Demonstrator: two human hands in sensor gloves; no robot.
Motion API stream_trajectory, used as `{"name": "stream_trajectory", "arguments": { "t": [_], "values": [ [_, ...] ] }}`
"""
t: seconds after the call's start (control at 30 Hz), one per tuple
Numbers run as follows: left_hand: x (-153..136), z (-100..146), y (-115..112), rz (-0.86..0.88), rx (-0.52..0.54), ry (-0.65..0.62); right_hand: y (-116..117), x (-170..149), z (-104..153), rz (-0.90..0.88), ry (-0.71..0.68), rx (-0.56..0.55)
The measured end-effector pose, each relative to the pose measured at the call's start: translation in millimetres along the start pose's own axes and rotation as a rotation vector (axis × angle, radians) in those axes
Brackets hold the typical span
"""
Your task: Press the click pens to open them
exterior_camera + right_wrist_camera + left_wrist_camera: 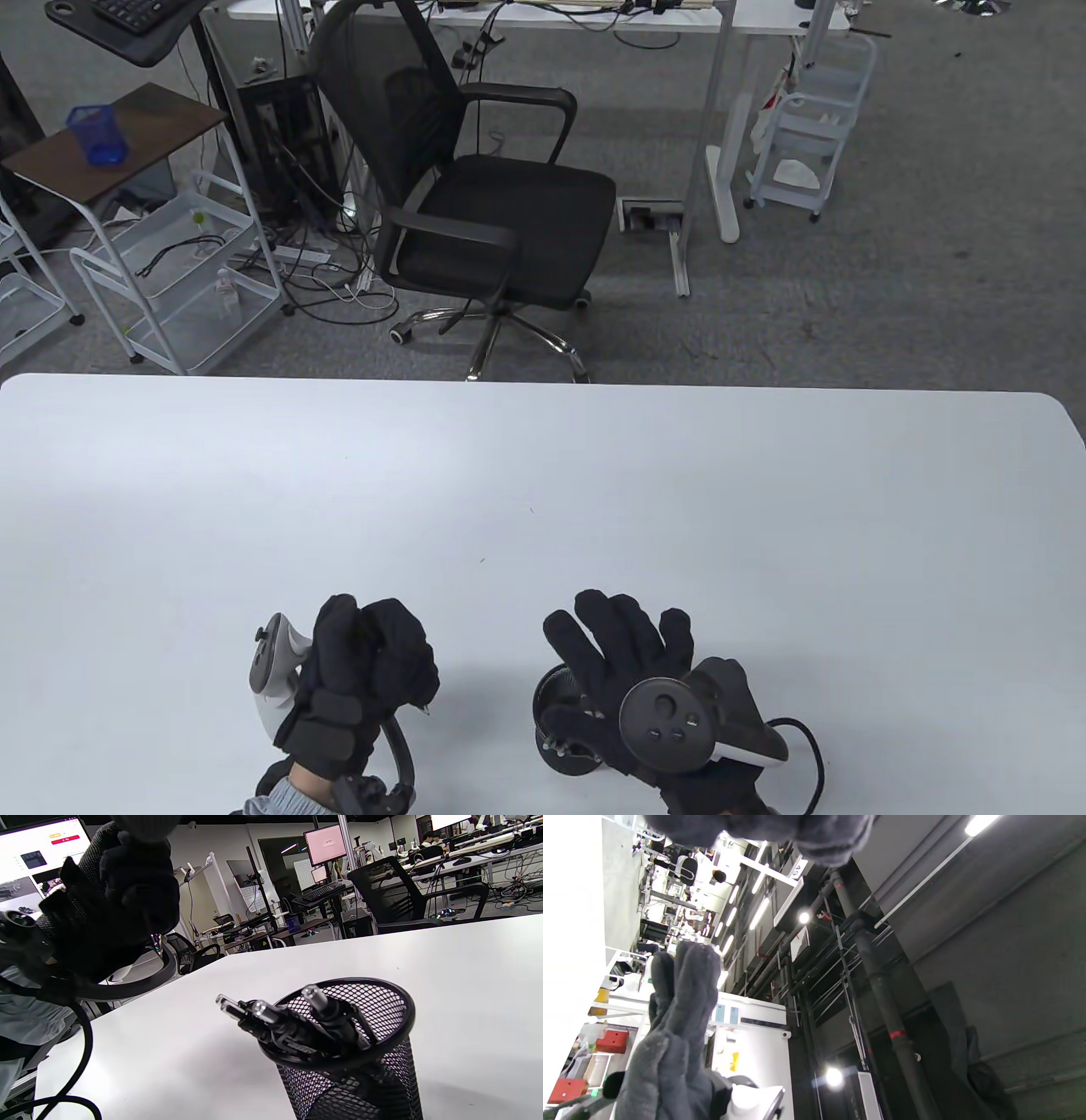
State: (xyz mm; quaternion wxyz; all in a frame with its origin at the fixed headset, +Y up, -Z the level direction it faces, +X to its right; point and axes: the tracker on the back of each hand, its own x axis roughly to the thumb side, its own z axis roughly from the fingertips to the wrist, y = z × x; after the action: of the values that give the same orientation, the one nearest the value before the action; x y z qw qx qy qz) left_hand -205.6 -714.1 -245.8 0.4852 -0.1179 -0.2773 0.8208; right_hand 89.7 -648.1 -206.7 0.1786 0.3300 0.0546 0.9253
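A: While left hand is fisted round a pen, tip poking below, right hand hovers fingers spread.
B: Other pens?
A: Under right palm, in mesh cup on table.

Almost nothing around me can be read. In my left wrist view a small hanging sign near the ceiling carries a number, seen sideways, that I cannot make out for sure. In my right wrist view the lit monitor at upper left and the pinkish monitor show marks too small and blurred to read. The table view offers no legible writing.
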Motion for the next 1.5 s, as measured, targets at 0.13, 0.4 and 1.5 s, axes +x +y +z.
{"name": "stream_trajectory", "arguments": {
  "t": [0.13, 0.4, 1.5],
  "values": [
    [0.1, -0.2, 0.0, -0.004, 0.007, 0.002, -0.7, -0.2, 0.3, -0.002, 0.002, -0.001],
    [6.2, 1.3, 0.3, -0.110, 0.051, 0.011, -1.3, -1.1, 0.4, -0.002, 0.006, -0.003],
    [-19.7, 18.2, 77.3, -1.697, 0.571, 1.089, -2.6, -4.4, 0.7, -0.019, 0.002, -0.012]
  ]
}}
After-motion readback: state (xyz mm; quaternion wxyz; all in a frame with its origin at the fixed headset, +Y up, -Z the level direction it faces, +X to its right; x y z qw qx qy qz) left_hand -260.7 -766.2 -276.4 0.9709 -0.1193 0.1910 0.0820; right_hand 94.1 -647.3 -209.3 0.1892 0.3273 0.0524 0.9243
